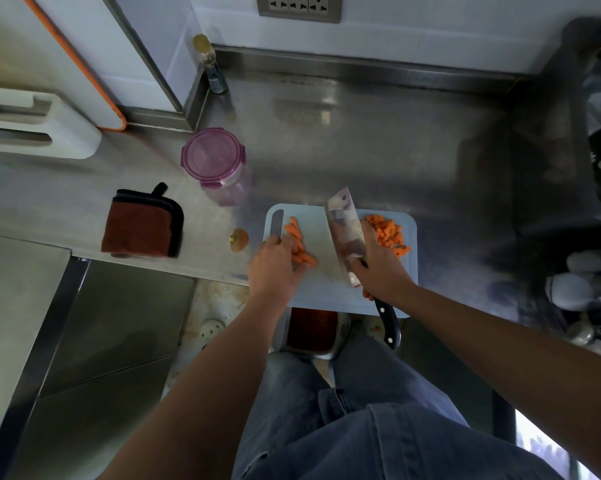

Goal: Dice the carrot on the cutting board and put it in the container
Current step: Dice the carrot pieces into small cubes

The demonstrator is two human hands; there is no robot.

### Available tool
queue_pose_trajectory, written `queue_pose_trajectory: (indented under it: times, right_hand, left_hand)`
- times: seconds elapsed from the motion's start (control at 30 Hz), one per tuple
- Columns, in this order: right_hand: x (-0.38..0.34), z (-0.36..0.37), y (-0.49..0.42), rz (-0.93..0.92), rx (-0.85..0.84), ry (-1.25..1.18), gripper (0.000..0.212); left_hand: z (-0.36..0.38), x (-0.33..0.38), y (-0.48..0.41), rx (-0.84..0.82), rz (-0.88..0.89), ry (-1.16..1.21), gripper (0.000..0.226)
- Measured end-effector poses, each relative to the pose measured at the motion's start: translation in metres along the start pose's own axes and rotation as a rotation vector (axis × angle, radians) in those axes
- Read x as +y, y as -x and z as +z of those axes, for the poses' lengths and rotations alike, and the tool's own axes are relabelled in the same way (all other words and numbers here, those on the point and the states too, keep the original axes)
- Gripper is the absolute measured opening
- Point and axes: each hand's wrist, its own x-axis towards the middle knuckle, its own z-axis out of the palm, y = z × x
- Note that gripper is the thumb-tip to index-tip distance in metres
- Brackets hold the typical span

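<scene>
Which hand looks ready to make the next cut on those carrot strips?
The right hand: it grips the cleaver, whose blade stands just beside the carrot strips on the cutting board. The left hand holds the strips, likely steadying them.

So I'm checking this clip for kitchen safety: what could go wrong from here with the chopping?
1. The left hand holds the carrot sticks down, with the cleaver in the right hand close beside it; a fingertip could get nicked.
2. The cutting board seems to overhang the counter edge; a hard chop may tip it.
3. The diced carrot is heaped by the board's right rim, so pieces might roll off.
</scene>
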Motion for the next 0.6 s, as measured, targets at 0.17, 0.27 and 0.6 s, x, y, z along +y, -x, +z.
queue_pose_trajectory:
  times: [0.17,0.27,0.6]
  right_hand:
    - [-0.0007,0.0006,0.0013,-0.008,0.017,-0.047,0.071]
    - [-0.0052,-0.0011,0.0041,-0.008,0.037,-0.071,0.067]
    - [-0.0058,-0.0052,0.0085,0.005,0.048,-0.042,0.061]
  left_hand:
    - [0.0007,0.0032,0.0009,-0.05,0.034,0.019,0.023]
    - [0.0015,0.004,0.0001,-0.097,0.034,0.069,0.015]
    - [-0.0053,0.0052,0.0053,-0.042,-0.018,0.0,0.02]
